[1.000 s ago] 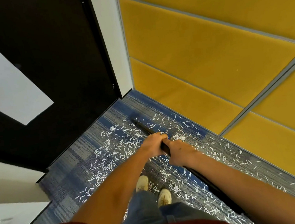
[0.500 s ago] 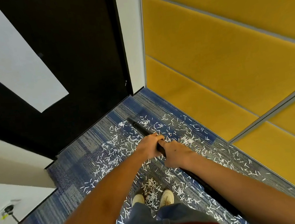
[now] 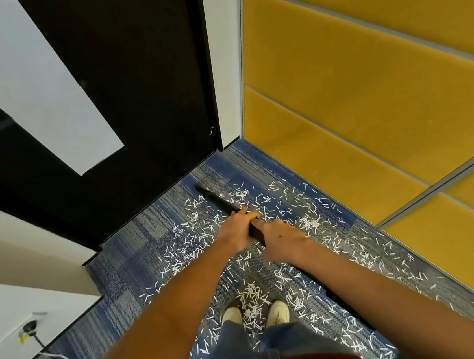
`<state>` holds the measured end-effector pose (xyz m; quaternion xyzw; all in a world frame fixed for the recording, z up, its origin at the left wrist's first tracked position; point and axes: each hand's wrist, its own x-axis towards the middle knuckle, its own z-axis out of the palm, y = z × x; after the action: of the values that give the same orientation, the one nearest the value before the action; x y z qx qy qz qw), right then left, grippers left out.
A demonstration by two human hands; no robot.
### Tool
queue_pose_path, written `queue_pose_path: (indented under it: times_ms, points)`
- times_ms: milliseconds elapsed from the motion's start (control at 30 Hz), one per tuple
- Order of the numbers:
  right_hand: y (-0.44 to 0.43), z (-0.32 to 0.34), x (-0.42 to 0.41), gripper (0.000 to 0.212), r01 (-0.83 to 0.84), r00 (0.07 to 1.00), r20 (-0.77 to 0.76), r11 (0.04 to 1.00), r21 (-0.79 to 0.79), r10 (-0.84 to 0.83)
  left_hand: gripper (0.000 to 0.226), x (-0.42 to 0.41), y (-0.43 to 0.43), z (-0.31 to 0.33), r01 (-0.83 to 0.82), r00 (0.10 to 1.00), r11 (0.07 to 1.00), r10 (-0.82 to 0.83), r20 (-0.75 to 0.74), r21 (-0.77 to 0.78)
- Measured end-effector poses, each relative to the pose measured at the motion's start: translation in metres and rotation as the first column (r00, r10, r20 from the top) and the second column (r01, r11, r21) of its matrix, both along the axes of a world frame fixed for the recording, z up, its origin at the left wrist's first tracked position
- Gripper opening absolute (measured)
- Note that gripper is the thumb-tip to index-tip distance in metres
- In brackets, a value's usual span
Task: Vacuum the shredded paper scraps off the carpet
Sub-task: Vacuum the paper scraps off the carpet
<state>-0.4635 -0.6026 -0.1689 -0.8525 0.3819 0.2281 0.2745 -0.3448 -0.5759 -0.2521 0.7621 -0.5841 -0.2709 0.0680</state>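
Nearer the door (image 3: 132, 102) now, the vacuum wand (image 3: 221, 202) tip rests mid-frame on the carpet (image 3: 127, 265) — I see left hand (image 3: 237, 229) and right hand (image 3: 281, 240), fingers (image 3: 248, 215) wrapped round it, paper scraps (image 3: 252, 295) scattered about.

**Carpet** (image 3: 127, 268): floor of a room corner, from near centre to the far corner.
**Door** (image 3: 136, 87): far left, at the carpet's far edge, with a sheet (image 3: 26, 79) on its face at upper left.
**Jamb** (image 3: 224, 62): between the door and the wall panels (image 3: 367, 90), which close off the right side.
**Paper scraps** (image 3: 309, 224): strewn on the carpet from far centre to near right, with a clump between the left shoe (image 3: 232, 315) and right shoe (image 3: 279, 311) at near centre.
**Vacuum tube** (image 3: 219, 200): slants from near right to far centre, its tip near the door.
**Left hand** (image 3: 235, 229): wrapped round the tube, just beyond the right hand (image 3: 281, 239), also round it; the two touch.
**Outlet** (image 3: 29, 324): near left, low on the wall. Something, apparently a plug, sits in it, and a cord (image 3: 55, 355) trails to the floor.
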Motion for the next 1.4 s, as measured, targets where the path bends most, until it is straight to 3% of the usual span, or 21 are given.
queue_pose_path:
  times_ms: [200, 433, 733, 1000, 1400]
  points:
    - [0.015, -0.001, 0.011, 0.068, 0.011, 1.000, 0.003, 1.000, 0.022, -0.011, 0.039, 0.010, 0.014, -0.003, 0.023, 0.999, 1.000, -0.023, -0.035, 0.005]
    - [0.033, 0.001, 0.030, 0.069, 0.011, 1.000, -0.003, 1.000, 0.024, -0.011, 0.026, 0.037, 0.029, 0.001, 0.108, 0.994, 0.994, -0.107, 0.031, -0.004]
    - [0.062, -0.013, 0.051, 0.060, 0.001, 0.999, -0.041, 1.000, -0.005, -0.002, 0.033, 0.067, 0.051, -0.014, 0.242, 0.963, 0.968, -0.248, 0.106, 0.069]
    - [0.064, -0.015, 0.044, 0.065, 0.010, 0.999, -0.047, 1.000, 0.000, -0.010, 0.023, 0.060, 0.052, -0.023, 0.185, 0.983, 0.978, -0.185, -0.003, 0.093]
    - [0.054, 0.004, 0.008, 0.075, -0.078, 0.996, -0.039, 0.996, 0.036, 0.080, 0.038, 0.030, 0.048, -0.025, 0.249, 0.956, 0.967, -0.255, 0.145, 0.056]
